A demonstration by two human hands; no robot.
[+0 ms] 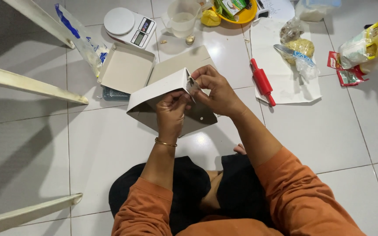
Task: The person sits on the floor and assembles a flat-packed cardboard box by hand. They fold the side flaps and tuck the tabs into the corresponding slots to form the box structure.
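A white kitchen scale (129, 26) sits on the tiled floor (337, 131) at the top, with a clear measuring jug (183, 17) just to its right. Beyond the jug, a yellow bowl (237, 16) holds small packets. A red rolling pin (262, 81) lies at the left edge of a white sheet (285, 87), which also carries a lump of dough (302, 46) and clear plastic bags. Red and yellow packets (359, 52) lie further right. An open, finished box (127, 69) rests near the scale, beside a blue-printed plastic bag (82, 37). Pale wooden legs (31, 85) cross the left side.
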